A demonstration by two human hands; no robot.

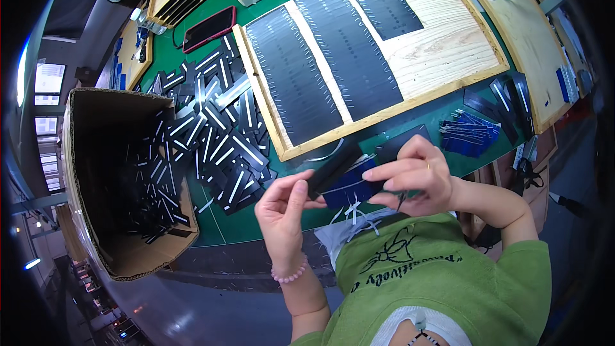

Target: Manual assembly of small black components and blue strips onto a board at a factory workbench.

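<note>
Pinched between thumb and fingers of the left hand: a black strip. Gripped at its edge by the fingers of the right hand: a blue piece with pale wires, against the strip, near the green tabletop's front edge. Beyond: a wooden tray bearing three dark panels. To the left: a strip heap, then an open carton. To the right: a blue stack.

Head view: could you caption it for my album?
Left hand and right hand hold a black piece and blue piece before a tray, loose strips and a box at left.
</note>
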